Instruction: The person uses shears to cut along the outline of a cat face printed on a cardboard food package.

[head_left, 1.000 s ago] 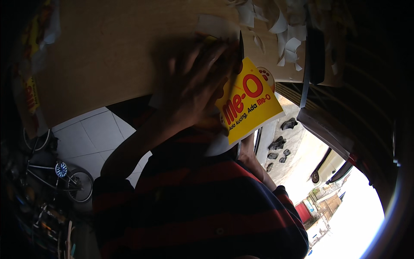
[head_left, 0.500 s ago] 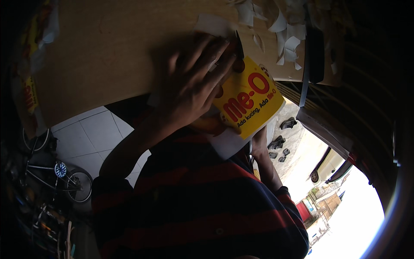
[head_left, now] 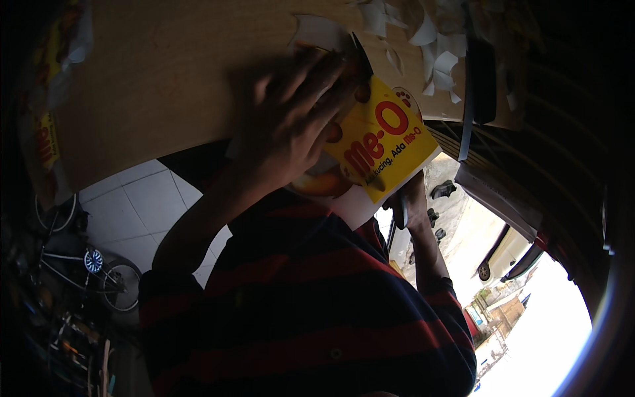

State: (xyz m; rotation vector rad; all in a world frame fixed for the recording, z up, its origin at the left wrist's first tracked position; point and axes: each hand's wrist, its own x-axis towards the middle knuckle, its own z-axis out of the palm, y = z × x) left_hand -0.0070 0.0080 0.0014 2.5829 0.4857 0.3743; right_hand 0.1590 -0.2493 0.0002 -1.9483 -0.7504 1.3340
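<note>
Left hand: fingers spread wide, pressing a yellow packet flat on the wooden counter; it hides the packet's left part. Right hand: dim, closed round a dark scissors-like tool, kind unclear. Packet: glossy, red lettering, white lower edge.

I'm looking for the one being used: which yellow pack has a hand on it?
The middle yellow pack, under the left hand; the other pack lies untouched at the far left.
</note>
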